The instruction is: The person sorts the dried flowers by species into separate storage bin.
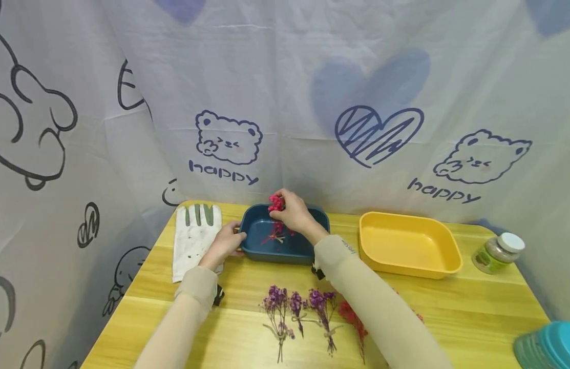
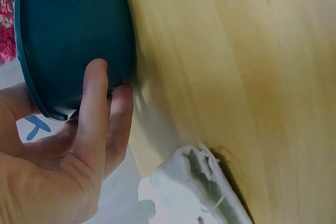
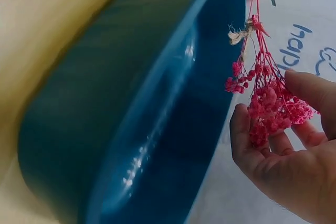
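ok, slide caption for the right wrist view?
Right hand holds a twine-tied bunch of small pinkish-red flowers by the blooms, beside a glossy, dark-blue, round-cornered tray.

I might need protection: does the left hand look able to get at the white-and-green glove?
Probably yes: the white-and-green glove lies beside the left hand, seemingly uncovered, though that hand would first have to release the blue tray.

long cream sleeves [image 1: 386, 307] end in loose cuffs [image 1: 199, 287], the right one bearing a small dark marking [image 1: 348, 247].
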Available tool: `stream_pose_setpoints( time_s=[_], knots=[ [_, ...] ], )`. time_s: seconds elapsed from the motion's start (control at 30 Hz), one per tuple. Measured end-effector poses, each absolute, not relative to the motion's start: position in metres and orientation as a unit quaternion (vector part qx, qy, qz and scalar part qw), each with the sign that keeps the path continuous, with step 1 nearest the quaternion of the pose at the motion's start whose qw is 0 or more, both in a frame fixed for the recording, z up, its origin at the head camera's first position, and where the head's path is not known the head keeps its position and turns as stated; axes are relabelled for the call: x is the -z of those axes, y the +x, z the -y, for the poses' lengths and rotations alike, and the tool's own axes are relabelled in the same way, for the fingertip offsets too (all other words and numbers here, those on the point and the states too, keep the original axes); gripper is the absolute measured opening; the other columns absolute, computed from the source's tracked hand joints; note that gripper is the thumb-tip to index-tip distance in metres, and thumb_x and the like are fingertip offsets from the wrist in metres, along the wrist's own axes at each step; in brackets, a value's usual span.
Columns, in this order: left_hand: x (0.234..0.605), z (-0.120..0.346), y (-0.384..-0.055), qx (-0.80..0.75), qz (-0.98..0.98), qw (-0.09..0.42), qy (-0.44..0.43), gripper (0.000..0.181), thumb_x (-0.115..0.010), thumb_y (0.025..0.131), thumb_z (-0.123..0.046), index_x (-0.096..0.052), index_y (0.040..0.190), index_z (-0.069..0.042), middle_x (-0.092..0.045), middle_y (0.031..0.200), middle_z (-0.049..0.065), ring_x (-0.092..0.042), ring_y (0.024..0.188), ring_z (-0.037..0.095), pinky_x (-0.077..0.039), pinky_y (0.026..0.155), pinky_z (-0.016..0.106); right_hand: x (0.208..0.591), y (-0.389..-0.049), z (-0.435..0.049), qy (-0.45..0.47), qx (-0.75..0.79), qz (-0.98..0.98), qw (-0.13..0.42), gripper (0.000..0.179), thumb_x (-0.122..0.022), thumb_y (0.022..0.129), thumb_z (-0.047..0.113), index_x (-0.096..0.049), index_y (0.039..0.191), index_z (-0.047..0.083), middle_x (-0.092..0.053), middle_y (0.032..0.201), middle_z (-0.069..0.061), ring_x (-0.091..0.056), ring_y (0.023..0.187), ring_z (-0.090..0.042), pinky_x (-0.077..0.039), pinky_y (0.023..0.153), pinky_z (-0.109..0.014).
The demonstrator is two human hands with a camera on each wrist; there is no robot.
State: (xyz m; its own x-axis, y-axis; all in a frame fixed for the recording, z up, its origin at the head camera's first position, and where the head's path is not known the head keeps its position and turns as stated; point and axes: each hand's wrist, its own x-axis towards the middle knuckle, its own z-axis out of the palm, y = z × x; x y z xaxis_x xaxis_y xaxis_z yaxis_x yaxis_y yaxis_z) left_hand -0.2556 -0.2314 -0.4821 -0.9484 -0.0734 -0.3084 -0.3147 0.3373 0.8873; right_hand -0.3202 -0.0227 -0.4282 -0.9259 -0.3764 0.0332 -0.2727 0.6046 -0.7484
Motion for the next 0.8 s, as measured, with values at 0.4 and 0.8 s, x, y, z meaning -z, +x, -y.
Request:
stream_pose_setpoints(
  time_s=[0.4, 0.8],
  knots=[
    [0.476, 0.229, -0.253, -0.56, -0.81, 0.105, -0.137, 0.048, -0.048, 0.105, -0.013, -0.048, 0.15, 0.004, -0.056, 0.142, 0.031, -0.067, 0.112, 0.036, -0.069, 0.081, 0.046, 0.452, -0.315, 0.048, -0.182, 0.359, -0.912, 0.078, 0.043, -0.078, 0.096, 0.016, -0.059, 0.134, 0.008, -0.063, 0.119, -0.015, -0.061, 0.106, -0.029, -0.057, 0.095, -0.046],
    [0.48, 0.231, -0.253, -0.565, -0.807, 0.105, -0.137, 0.047, -0.047, 0.105, -0.013, -0.049, 0.149, 0.004, -0.056, 0.145, 0.031, -0.067, 0.119, 0.04, -0.07, 0.079, 0.043, 0.466, -0.306, 0.059, -0.194, 0.335, -0.915, 0.114, 0.039, -0.073, 0.1, 0.017, -0.056, 0.134, 0.01, -0.062, 0.121, -0.013, -0.059, 0.105, -0.027, -0.055, 0.096, -0.044]
  ],
)
